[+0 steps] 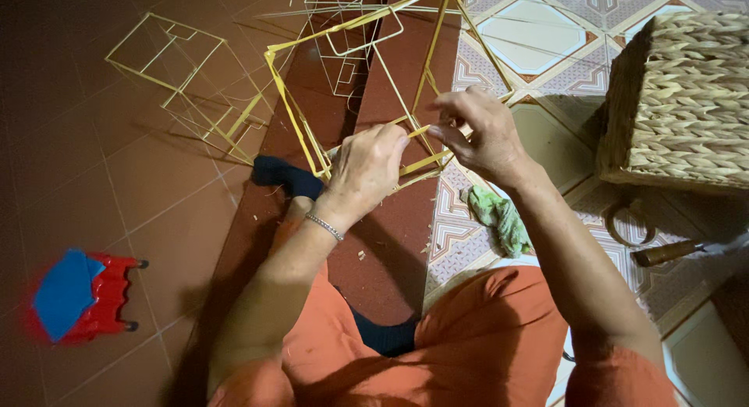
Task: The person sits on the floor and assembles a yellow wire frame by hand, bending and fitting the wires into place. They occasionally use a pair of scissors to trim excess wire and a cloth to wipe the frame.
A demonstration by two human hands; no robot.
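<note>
I hold a frame of thin yellow bamboo sticks (367, 32) up in front of me, above my lap. My left hand (367, 169), with a silver bracelet on the wrist, grips the frame's lower sticks near a joint. My right hand (476, 130) pinches a stick at the same joint, fingertips almost touching the left hand's. Orange trousers (484, 337) cover my legs at the bottom, and a foot in a dark sock (282, 175) shows under the frame.
Two more stick frames lie on the red tiled floor: a yellow one (183, 79) at the upper left, a paler one (343, 40) behind. A woven basket (686, 103) stands at the right, with a green rag (499, 216), a wooden-handled tool (671, 252) and a red-and-blue stool (82, 294) around.
</note>
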